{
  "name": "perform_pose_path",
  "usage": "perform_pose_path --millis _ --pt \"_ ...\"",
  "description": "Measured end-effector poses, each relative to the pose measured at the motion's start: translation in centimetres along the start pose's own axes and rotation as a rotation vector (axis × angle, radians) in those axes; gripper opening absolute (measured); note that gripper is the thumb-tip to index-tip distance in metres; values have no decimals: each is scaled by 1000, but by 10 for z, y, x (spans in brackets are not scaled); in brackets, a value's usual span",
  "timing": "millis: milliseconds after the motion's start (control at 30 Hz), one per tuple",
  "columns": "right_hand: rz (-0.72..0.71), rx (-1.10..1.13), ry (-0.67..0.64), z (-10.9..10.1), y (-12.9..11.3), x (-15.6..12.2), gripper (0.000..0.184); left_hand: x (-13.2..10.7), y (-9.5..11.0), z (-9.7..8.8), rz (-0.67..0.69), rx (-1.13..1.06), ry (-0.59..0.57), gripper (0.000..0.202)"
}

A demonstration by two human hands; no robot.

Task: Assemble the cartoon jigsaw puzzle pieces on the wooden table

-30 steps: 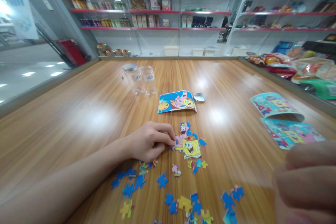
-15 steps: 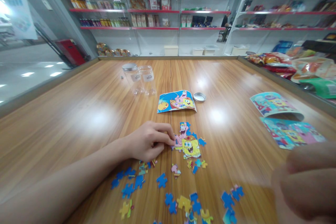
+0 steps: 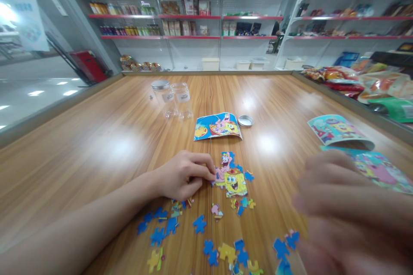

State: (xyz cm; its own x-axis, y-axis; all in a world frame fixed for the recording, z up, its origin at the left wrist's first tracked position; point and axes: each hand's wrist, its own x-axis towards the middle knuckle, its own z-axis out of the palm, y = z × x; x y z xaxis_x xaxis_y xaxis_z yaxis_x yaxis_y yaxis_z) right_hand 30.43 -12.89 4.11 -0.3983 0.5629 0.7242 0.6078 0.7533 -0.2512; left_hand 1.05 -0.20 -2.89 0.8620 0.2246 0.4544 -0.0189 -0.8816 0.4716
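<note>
My left hand (image 3: pixel 189 175) rests on the table with its fingers curled, the fingertips pinched at the left edge of a partly joined jigsaw puzzle (image 3: pixel 235 181). That puzzle shows a yellow square cartoon figure beside a pink one. Smeared by motion, my right hand (image 3: pixel 348 206) hangs at the right, and I cannot make out its fingertips or anything in them. Loose blue puzzle pieces (image 3: pixel 199 224) and yellow ones (image 3: pixel 227 252) are scattered nearer to me. Beyond the puzzle lies a curled picture card (image 3: pixel 217 126) with the same figures.
Two clear jars (image 3: pixel 183 101) stand at the back left, one lidded. A loose metal lid (image 3: pixel 245 120) lies right of the card. More picture cards (image 3: pixel 340 131) are at the right, partly behind my right hand. Packaged goods (image 3: pixel 335 75) are piled past the table's right edge.
My right hand has come in from the lower right corner, moving left and up over the table. My left hand stays at the puzzle's edge. The view has tipped slightly.
</note>
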Motion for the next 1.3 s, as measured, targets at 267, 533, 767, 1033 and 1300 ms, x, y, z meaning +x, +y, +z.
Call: perform_pose_path --millis 267,533,767,1033,1300 --pt "-28 103 -183 79 61 4 21 1 1 0 -4 16 0 37" --pt "-61 159 -267 83 55 -5 20 2 1 0 10 17 11 38" --pt "1 185 -242 87 60 -7 23 0 4 0 35 165 152 34" --pt "38 166 -246 90 64 -8 26 -3 -4 2 -80 190 21 32" --pt "132 145 -117 61 62 4 22 -3 15 -29 -110 267 366 29"
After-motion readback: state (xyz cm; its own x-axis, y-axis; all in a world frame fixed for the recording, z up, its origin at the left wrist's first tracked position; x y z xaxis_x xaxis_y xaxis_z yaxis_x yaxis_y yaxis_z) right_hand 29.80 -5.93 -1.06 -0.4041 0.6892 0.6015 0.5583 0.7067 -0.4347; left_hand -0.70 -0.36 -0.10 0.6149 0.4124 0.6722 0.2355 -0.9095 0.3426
